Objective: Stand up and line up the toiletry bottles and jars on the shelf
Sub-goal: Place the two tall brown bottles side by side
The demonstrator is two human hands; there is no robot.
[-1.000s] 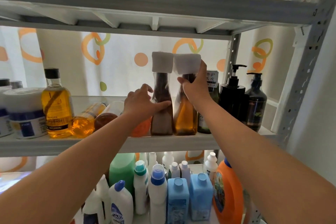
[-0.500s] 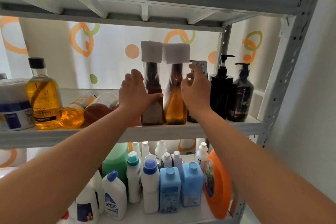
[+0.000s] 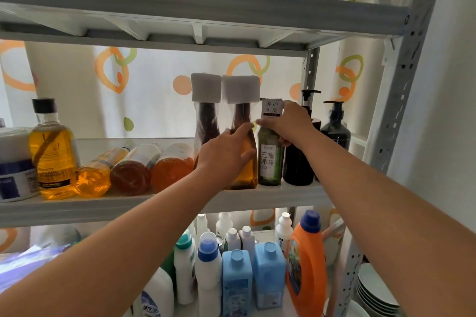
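Gripping the neck of the upright, white-labelled green bottle (image 3: 270,159), the right hand (image 3: 288,123) sits toward the shelf's (image 3: 128,203) right end. The left hand (image 3: 224,157) curls round the white-capped amber bottle (image 3: 248,175) touching it. Three orange bottles (image 3: 134,172) lie toppled further left.

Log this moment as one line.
left hand: holds amber bottle | right hand: grips green bottle | three lying bottles on shelf
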